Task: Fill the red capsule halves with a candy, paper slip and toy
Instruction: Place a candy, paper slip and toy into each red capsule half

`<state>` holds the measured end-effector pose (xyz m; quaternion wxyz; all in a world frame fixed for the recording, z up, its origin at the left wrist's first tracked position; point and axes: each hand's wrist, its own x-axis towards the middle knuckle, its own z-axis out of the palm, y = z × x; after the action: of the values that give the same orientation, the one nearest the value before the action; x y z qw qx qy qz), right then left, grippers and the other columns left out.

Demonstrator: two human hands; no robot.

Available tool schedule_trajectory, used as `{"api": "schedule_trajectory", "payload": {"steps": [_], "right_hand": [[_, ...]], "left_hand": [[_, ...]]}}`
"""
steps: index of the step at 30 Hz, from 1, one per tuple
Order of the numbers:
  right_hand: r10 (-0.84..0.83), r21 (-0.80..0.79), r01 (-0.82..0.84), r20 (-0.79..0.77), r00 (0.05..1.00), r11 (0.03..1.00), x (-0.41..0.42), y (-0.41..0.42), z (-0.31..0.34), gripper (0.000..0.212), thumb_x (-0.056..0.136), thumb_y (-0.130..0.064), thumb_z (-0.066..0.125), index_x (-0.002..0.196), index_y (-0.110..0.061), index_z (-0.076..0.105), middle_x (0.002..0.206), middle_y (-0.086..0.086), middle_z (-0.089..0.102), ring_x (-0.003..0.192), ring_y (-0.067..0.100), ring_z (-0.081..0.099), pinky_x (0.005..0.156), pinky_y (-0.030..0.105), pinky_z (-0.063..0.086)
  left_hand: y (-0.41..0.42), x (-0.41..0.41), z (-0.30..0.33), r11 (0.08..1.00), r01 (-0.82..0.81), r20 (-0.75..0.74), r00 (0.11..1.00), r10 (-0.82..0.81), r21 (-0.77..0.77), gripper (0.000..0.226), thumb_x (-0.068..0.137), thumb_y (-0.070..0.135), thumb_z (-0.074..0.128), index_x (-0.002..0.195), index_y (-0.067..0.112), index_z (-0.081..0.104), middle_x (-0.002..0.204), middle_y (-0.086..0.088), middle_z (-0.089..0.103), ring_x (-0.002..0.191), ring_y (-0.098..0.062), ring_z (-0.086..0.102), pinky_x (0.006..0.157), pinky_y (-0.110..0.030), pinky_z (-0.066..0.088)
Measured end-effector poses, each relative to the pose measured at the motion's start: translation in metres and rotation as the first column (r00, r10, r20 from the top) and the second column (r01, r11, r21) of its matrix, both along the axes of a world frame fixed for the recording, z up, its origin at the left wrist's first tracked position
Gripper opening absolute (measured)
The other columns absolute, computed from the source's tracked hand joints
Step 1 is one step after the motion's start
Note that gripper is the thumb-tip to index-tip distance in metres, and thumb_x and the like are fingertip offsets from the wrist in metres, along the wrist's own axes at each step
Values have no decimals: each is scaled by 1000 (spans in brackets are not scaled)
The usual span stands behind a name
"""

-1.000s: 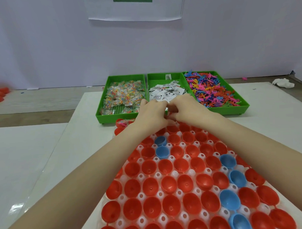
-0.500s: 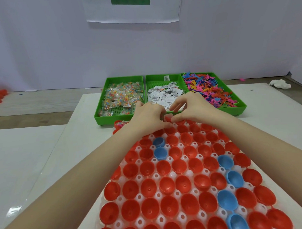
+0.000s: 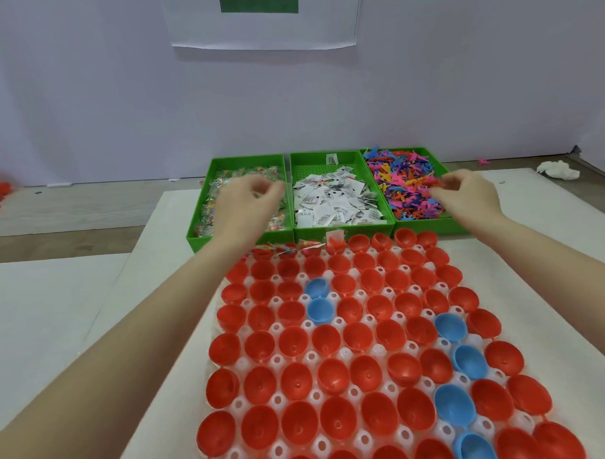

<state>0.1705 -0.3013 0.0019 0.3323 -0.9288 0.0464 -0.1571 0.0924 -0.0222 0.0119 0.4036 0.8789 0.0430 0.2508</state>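
Risks: candy packets in the left tray [image 3: 191,229] look slippery & heaped, so more than one could be lifted at once, or one dropped short of the capsule halves [image 3: 332,334]. Toys [image 3: 406,188] in the right tray look tangled; a clump may be dragged out. Blue halves [image 3: 319,309] are sitting among the red ones & could be filled by mistake. Only the far row is being shown w/ contents; several items are sticking up there & may be knocked out by a passing wrist.

Left hand [image 3: 248,203] is being held over the candy tray, fingers curled together at the tips; whether a packet is pinched cannot be told. Right hand [image 3: 464,192] is being held at the toy tray's near-right side, fingertips drawn together at the pile; grip on a toy cannot be told. Paper slips [image 3: 334,200] are lying between both hands, untouched. Capsule halves are lying on the counter [image 3: 74,306], nearer the body, beneath both forearms.
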Motion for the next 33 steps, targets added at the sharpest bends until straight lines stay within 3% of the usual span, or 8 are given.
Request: {"api": "schedule_trajectory", "payload": {"steps": [3,7,10,18,23,27,30,33], "right_hand": [[69,-212,-128,-265,962,969,7,-16,-8,45,84,-33,65,121,-7,59,126,16,57,117,32,51,93,35,39],[78,-234,-124,-199,977,964,12,-20,-8,37,81,-30,70,108,-5,67,116,16,64,110,30,56,87,34,42],[78,-274,-115,-141,987,955,13,-18,-7,28,80,-23,71,100,-4,70,108,16,67,102,30,58,82,34,44],[45,-293,-44,-3,999,955,7,-13,-5,21,83,-26,63,99,-12,68,104,9,68,99,31,58,77,34,42],[-7,-202,10,14,1000,979,13,-11,-4,26,91,-28,49,99,-4,55,102,22,62,96,37,55,71,35,35],[31,122,-27,-29,999,992,15,-6,-3,14,90,-17,43,97,-6,50,95,19,63,70,27,61,55,23,42],[94,105,-88,-45,995,991,13,-5,-5,11,90,-10,41,95,-10,51,99,16,63,60,17,58,53,24,40],[100,64,-96,-60,993,993,13,-5,-5,26,89,-3,39,110,-6,54,114,19,59,73,27,60,64,32,44]], "left_hand": [[31,9,-4,978,-113,-192,970,147,176,28,93,29,48,103,12,67,106,-9,68,93,-24,59,79,-32,43],[56,15,-14,897,26,-498,839,221,442,25,90,40,52,101,19,61,120,-12,61,110,-31,54,87,-34,41],[58,15,-18,874,10,-484,836,259,485,21,84,35,62,96,19,68,111,-8,65,103,-28,57,80,-33,42],[54,18,-22,961,-85,-424,885,194,262,20,81,17,70,99,10,69,111,-11,65,107,-29,55,85,-35,43],[58,17,-20,896,-81,-428,857,286,437,27,80,28,68,92,4,67,95,-13,63,95,-32,57,71,-34,44],[60,15,-15,838,-41,-414,856,310,544,18,80,18,60,72,3,53,76,-11,48,85,-33,53,63,-32,36],[62,12,-13,838,-42,-427,846,320,545,16,78,13,57,67,4,52,63,-8,44,75,-31,49,60,-30,36],[68,12,-13,859,-46,-430,851,301,509,15,79,13,58,82,-1,63,70,-13,55,76,-31,52,60,-29,38]]}}
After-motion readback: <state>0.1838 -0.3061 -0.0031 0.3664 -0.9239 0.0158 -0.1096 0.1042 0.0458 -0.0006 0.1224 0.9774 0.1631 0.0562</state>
